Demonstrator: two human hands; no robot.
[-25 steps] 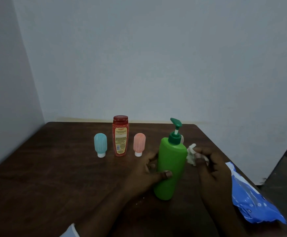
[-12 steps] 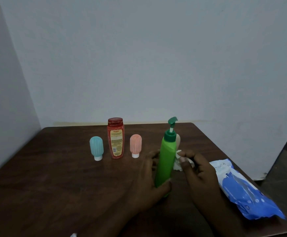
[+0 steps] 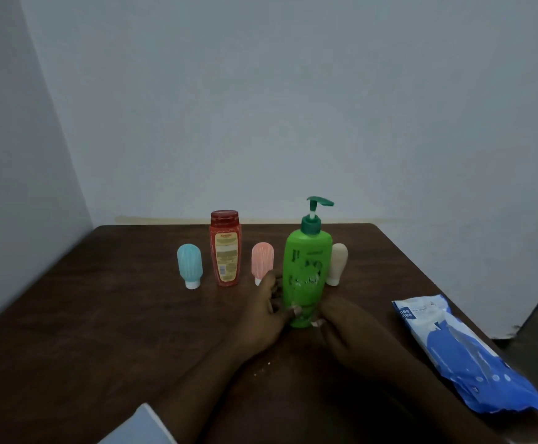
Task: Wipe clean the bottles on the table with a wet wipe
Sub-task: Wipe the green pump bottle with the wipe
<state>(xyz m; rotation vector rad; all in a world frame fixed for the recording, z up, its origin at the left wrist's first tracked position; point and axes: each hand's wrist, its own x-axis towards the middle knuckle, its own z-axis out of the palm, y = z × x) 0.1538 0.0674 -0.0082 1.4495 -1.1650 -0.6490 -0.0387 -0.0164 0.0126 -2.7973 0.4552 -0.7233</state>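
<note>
left hand (image 3: 266, 312) clamps the green pump bottle (image 3: 306, 277) low, right hand (image 3: 351, 328) curls by its base, its hold unclear. best to steady it upright, wiping round every side.

Near-left counter (image 3: 101, 331): bare, open to passage.
Back row: blue bottle (image 3: 189, 265), red bottle (image 3: 225, 249), pink bottle (image 3: 262, 261) upright, narrow gaps between.
Centre: green pump bottle (image 3: 306, 274) blocks cream bottle (image 3: 339, 262) behind; left hand (image 3: 266, 318) and right hand (image 3: 346, 326) flank its base.
Right edge: wipes pack (image 3: 463, 354) lies along it.
</note>
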